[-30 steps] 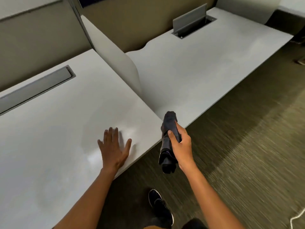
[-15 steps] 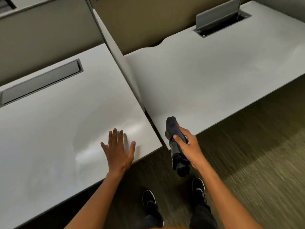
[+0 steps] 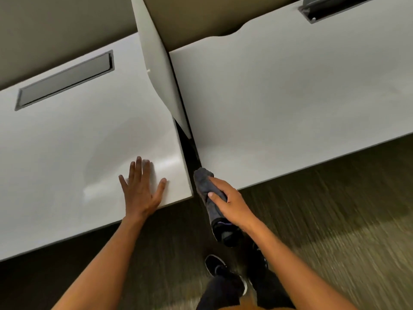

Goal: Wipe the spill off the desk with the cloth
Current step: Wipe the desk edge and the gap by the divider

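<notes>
My left hand [image 3: 142,191] lies flat, fingers spread, on the front right corner of the white left desk [image 3: 67,153]. A faint sheen marks the desk surface just left of that hand; no clear spill shows. My right hand [image 3: 230,204] grips a rolled dark grey cloth [image 3: 211,199], held in the air over the gap between the two desks, at the front left corner of the right desk [image 3: 290,108]. The cloth's top end overlaps that corner; I cannot tell whether it touches it.
A white divider panel [image 3: 156,70] stands between the desks. A closed grey cable hatch [image 3: 64,81] sits at the back of the left desk, an open one [image 3: 324,7] at the back of the right desk. My dark shoes [image 3: 225,271] stand on brown carpet.
The view has tilted down and closer to the desks. My right hand with the cloth has moved slightly left toward the gap. My left hand stays flat on the left desk's corner.
</notes>
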The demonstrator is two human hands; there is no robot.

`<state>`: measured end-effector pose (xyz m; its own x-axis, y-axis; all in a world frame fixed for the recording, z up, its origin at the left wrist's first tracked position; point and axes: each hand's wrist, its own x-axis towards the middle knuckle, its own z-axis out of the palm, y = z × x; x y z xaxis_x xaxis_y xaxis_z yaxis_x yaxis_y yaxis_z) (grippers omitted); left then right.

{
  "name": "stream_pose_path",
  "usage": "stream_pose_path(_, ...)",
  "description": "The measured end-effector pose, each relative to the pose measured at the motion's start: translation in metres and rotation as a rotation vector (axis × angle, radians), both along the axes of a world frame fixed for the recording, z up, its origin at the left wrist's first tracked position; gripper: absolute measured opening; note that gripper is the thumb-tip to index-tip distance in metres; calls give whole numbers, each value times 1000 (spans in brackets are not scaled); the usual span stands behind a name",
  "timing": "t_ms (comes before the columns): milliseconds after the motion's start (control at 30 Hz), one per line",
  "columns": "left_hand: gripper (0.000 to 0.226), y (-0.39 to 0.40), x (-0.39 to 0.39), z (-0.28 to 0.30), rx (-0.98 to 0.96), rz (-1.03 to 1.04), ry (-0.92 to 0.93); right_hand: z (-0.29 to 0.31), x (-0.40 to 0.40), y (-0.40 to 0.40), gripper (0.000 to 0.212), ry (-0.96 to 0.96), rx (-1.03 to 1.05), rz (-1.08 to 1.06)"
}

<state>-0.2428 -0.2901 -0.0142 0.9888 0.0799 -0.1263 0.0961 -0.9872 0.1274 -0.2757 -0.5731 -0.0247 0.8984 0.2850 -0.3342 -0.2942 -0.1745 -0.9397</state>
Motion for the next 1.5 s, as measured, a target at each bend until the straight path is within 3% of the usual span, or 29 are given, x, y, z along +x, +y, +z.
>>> stream_pose_path(200,88,-3,0,-3,-23,21,-19,-4,2,19,48,-44,21,106)
stream_pose_path(433,92,-3,-2,-8,-30,19,-67,-9,15,34,49,-87,34,66)
stream_pose_path(733,90,-3,-1,-9,-53,26,-52,-1,131,67,48,-173,-11,3)
stream_pose_path(933,88,-1,2,-8,-67,30,-46,4,193,77,50,-195,-53,101)
stream_pose_path(1167,89,-1,1,-7,-65,35,-34,3,169,70,48,-152,-3,118)
stream_pose_path(1500,90,-4,0,-5,-33,49,-14,-7,55,34,48,-42,61,184)
